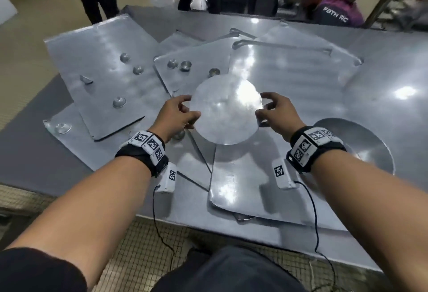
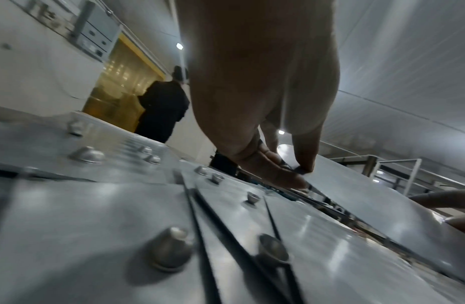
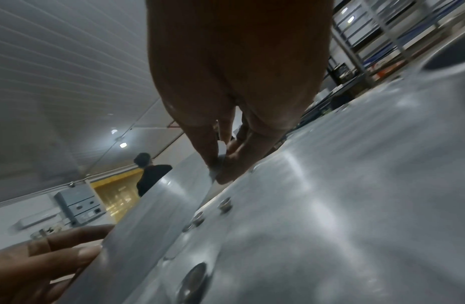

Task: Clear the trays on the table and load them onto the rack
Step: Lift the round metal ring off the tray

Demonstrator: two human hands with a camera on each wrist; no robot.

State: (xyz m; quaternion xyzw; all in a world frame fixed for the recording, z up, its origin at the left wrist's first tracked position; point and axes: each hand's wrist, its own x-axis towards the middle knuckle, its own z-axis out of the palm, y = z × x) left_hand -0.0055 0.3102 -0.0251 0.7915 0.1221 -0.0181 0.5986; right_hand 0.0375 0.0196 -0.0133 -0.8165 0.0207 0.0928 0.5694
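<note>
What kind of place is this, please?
Probably a commercial bakery or food-production kitchen: flat rectangular metal trays cover a steel table, small metal moulds sit on them, and a tall metal rack stands nearby.

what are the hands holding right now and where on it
A round metal disc, held by its rim: the left hand pinches the left edge and the right hand pinches the right edge, lifted above the flat trays.

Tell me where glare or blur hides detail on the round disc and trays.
Head view: ceiling-light glare washes out the round disc centre and patches of the trays. Left wrist view: the near trays are motion-blurred. Right wrist view: the right hand is backlit and dark, and the metal is smeared.
</note>
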